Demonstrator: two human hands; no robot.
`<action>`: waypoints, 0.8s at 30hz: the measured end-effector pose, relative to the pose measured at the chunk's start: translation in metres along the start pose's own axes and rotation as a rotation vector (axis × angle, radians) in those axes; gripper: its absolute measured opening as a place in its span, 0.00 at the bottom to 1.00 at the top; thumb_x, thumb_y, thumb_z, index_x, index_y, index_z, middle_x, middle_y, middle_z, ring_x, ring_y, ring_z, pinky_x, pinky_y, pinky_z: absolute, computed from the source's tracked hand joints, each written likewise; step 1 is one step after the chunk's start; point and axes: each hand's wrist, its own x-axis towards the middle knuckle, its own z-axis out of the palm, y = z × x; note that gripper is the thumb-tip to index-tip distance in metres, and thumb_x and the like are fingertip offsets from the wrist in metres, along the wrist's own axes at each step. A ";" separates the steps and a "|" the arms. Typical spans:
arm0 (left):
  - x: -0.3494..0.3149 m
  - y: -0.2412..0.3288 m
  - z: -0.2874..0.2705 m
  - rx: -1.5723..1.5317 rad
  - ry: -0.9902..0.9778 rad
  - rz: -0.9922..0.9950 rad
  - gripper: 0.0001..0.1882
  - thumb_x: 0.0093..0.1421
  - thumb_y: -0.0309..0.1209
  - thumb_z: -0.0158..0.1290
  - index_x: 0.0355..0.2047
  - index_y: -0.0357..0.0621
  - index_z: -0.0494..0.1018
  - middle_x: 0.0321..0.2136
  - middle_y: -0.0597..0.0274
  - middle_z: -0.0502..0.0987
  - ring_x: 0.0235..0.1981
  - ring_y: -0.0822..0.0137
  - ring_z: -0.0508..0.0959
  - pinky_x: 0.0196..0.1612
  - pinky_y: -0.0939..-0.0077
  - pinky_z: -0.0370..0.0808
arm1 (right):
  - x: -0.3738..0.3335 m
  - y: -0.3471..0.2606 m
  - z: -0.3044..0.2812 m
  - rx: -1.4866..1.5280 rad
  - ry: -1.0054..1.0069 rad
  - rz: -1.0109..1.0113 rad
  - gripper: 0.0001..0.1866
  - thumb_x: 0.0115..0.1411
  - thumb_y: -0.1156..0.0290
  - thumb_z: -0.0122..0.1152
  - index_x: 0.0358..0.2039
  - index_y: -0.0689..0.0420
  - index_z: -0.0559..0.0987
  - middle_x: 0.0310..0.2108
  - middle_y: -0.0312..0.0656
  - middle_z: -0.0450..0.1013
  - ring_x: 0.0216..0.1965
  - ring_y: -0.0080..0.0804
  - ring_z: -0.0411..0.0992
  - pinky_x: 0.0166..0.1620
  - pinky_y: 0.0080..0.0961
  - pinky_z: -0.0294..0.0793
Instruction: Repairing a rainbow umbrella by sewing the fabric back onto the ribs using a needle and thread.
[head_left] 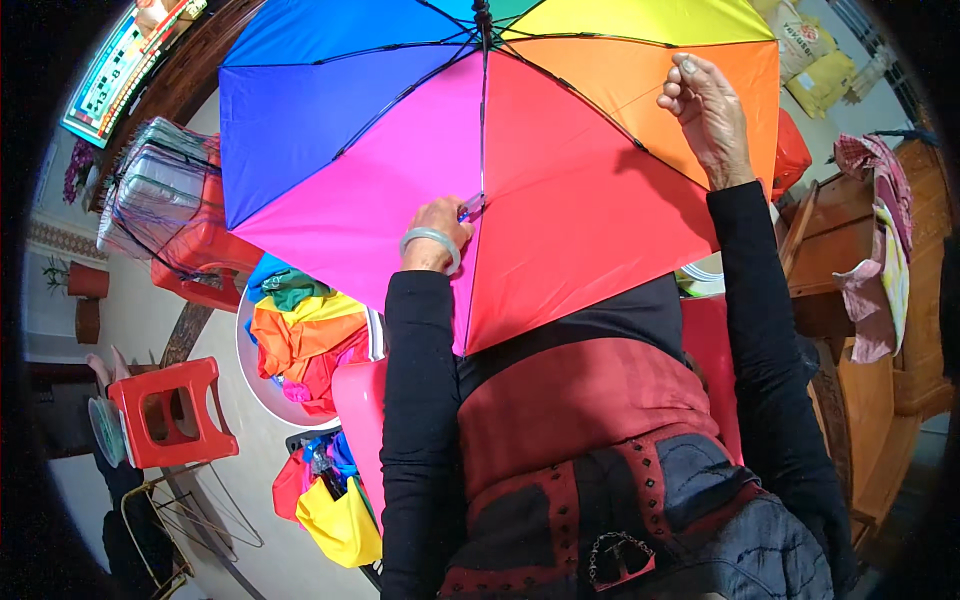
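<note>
An open rainbow umbrella (570,190) spreads before me, its inner side with black ribs facing me. My left hand (437,228), with a pale bangle (432,246) at the wrist, is closed at the seam between the pink and red panels. Between its fingers pokes a small shiny bluish-purple piece (470,207), beside a rib; its kind is unclear. Over the orange panel my right hand (708,112) is raised, fingertips pinched together. Whatever they hold, if anything, is too fine to make out.
At left stand a white basin (262,393) of colourful cloth, a yellow and red cloth bundle (340,520), a red stool (172,412) and wrapped bundles (165,190) on another red stool. Wooden furniture (885,420) with draped cloths is at right; sacks (822,80) lie at far right.
</note>
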 end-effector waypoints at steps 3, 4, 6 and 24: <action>0.001 0.005 -0.007 0.023 -0.104 -0.016 0.14 0.44 0.32 0.55 0.32 0.41 0.72 0.28 0.47 0.74 0.34 0.51 0.73 0.38 0.62 0.69 | -0.001 -0.005 0.005 0.037 -0.062 -0.023 0.10 0.56 0.72 0.50 0.36 0.64 0.71 0.26 0.39 0.69 0.27 0.23 0.69 0.31 0.21 0.74; 0.000 0.007 -0.007 0.023 -0.107 -0.014 0.14 0.44 0.32 0.55 0.32 0.41 0.72 0.28 0.47 0.74 0.34 0.51 0.73 0.38 0.62 0.69 | -0.002 -0.006 0.006 0.036 -0.060 -0.023 0.10 0.56 0.72 0.50 0.36 0.64 0.71 0.26 0.39 0.69 0.27 0.23 0.69 0.31 0.21 0.74; -0.002 0.008 -0.007 0.030 -0.104 -0.044 0.13 0.44 0.32 0.56 0.32 0.42 0.73 0.29 0.47 0.74 0.35 0.52 0.74 0.39 0.62 0.70 | -0.003 -0.011 0.013 0.048 -0.110 -0.033 0.10 0.55 0.73 0.50 0.36 0.64 0.71 0.27 0.40 0.69 0.27 0.25 0.70 0.31 0.23 0.74; 0.002 0.017 0.017 0.266 0.073 -0.129 0.08 0.50 0.27 0.46 0.28 0.44 0.75 0.29 0.50 0.75 0.33 0.52 0.75 0.35 0.62 0.73 | -0.048 -0.041 0.080 -0.123 -0.390 -0.021 0.10 0.57 0.72 0.48 0.36 0.64 0.71 0.25 0.42 0.67 0.24 0.24 0.68 0.26 0.21 0.73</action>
